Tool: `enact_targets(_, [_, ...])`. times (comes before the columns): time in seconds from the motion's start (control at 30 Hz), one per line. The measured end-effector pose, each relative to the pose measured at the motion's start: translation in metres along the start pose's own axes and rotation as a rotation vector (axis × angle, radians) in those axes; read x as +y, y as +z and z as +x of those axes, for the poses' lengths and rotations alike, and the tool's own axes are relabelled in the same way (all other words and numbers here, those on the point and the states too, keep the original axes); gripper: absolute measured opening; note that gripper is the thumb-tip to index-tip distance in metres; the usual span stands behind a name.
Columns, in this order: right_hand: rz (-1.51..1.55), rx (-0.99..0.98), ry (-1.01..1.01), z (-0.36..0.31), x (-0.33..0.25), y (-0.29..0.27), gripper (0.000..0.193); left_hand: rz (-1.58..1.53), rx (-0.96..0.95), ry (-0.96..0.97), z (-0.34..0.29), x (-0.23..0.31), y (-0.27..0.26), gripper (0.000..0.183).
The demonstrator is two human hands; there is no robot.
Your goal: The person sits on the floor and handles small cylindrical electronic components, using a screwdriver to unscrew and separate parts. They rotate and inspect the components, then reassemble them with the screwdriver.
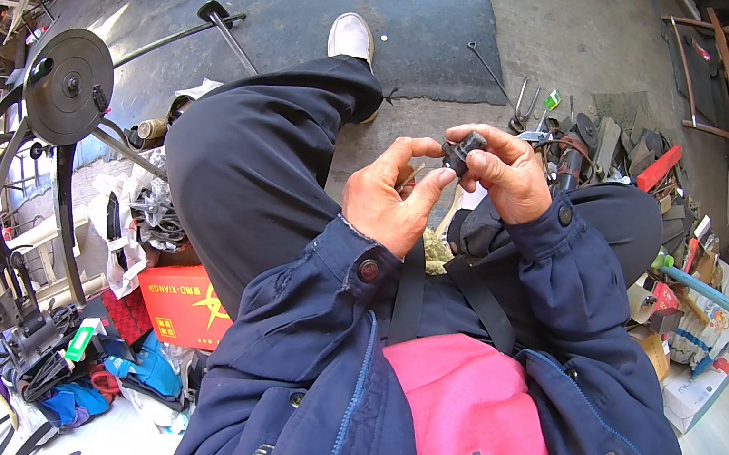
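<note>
In front of my lap I hold a small black cylindrical part [464, 151] with a stepped, knob-like shape. My left hand [387, 202] pinches its left side between thumb and forefinger, the other fingers curled under. From the right, my right hand [511, 172] grips the same part with thumb and fingertips. The fingers cover much of it, so its exact kind cannot be made out. Below the hands, dark straps and a pale yellowish fuzzy piece [436, 252] lie across my lap.
At left stands a black iron machine with a round disc wheel [69, 86]. A red box [180, 306] and bagged items sit beneath it. Loose tools and scraps are heaped at right, near a red bar [659, 168] and a light blue handle [705, 291]. A dark mat [425, 15] covers the floor ahead.
</note>
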State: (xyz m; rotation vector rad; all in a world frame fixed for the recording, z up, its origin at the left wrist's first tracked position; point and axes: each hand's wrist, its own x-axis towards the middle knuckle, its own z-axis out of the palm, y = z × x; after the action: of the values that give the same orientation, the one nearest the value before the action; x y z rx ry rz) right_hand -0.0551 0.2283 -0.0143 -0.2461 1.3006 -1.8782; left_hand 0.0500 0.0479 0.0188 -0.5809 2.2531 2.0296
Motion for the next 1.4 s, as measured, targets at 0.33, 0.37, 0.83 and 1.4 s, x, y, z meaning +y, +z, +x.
enact_targets(0.33, [-0.532, 0.051, -0.353, -0.001, -0.005, 0.017, 0.039, -0.042, -0.047, -0.038, 0.004, -0.011, 0.0, 0.032])
enact_targets(0.37, [-0.546, 0.055, -0.357, -0.001, -0.005, 0.017, 0.039, -0.027, -0.065, -0.031, 0.004, -0.01, -0.001, 0.033])
enact_targets(0.83, [-0.613, 0.222, -0.367, 0.002, -0.001, 0.017, 0.03, -0.361, -0.131, -0.076, 0.011, -0.017, -0.005, 0.045])
enact_targets(1.4, [-0.603, 0.172, -0.13, -0.002, 0.001, 0.021, 0.024, -0.811, 0.037, -0.169, 0.019, -0.045, -0.012, 0.022])
